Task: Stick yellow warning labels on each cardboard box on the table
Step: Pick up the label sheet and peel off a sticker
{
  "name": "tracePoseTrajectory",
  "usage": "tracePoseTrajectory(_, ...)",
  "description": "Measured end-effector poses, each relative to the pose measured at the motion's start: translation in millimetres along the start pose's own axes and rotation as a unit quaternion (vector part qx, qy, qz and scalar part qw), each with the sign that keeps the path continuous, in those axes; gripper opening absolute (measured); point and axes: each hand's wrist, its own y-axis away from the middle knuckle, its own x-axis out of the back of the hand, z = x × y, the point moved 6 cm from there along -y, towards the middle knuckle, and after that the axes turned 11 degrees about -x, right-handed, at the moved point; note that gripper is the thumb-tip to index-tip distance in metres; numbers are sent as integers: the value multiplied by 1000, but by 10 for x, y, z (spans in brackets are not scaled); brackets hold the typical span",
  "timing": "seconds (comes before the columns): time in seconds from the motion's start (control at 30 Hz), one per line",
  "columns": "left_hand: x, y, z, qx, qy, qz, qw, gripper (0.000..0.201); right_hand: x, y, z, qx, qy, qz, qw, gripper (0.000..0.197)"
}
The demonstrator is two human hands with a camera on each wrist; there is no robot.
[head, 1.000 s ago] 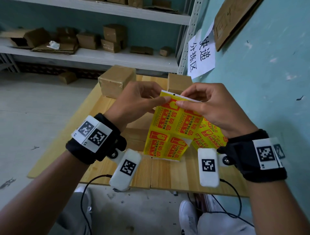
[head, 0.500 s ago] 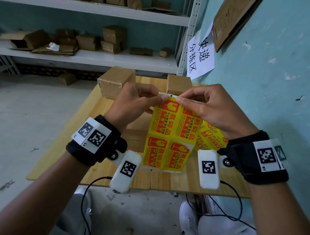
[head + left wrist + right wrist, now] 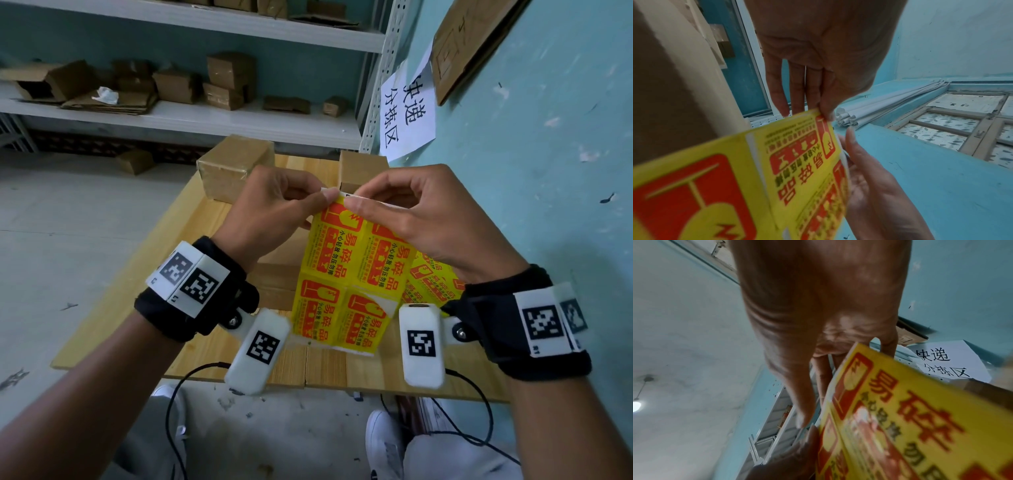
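Note:
Both hands hold up a sheet of yellow warning labels (image 3: 346, 274) with red print above the wooden table (image 3: 329, 366). My left hand (image 3: 274, 209) pinches its top left corner between thumb and fingers; in the left wrist view the label sheet (image 3: 793, 162) fills the lower frame. My right hand (image 3: 411, 212) pinches the top edge beside it, seen close against the label sheet (image 3: 900, 418). Two cardboard boxes stand at the table's far end: a larger one (image 3: 233, 164) on the left, a smaller one (image 3: 359, 168) on the right. A third box (image 3: 277, 270) lies partly hidden behind the sheet.
More yellow labels (image 3: 431, 281) lie on the table under my right wrist. A teal wall with a paper sign (image 3: 404, 113) runs along the right. Metal shelves (image 3: 191, 116) with several cardboard boxes stand behind the table.
The sheet has been lifted and tilted more upright, and both hands' fingertips have drawn closer together at its top edge.

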Motion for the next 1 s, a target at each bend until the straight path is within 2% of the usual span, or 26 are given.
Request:
tracePoseTrajectory(0.23, -105, 22, 69, 10, 14, -81, 997, 36, 63, -17, 8, 30, 21, 35, 999, 9)
tracePoseTrajectory(0.43, -35, 13, 31, -12, 24, -13, 1000, 17, 47, -13, 49, -2, -25, -3, 1000, 18)
tracePoseTrajectory(0.5, -16, 13, 29, -16, 18, -8, 1000, 15, 49, -13, 43, 1, -19, -4, 1000, 14)
tracePoseTrajectory(0.6, -22, 18, 58, -19, 11, -23, 999, 20, 59, -8, 14, 18, 11, 12, 1000, 5)
tracePoseTrajectory(0.8, -40, 39, 137, 24, 35, -72, 996, 40, 124, 14, -17, 35, 30, 28, 999, 6)
tracePoseTrajectory(0.9, -51, 44, 131, 12, 27, -81, 996, 27, 156, 23, -30, 35, 34, 38, 998, 5)
tracePoseTrajectory(1.0, -21, 41, 94, 16, 44, -54, 997, 17, 175, 29, -51, 36, 53, 58, 996, 9)
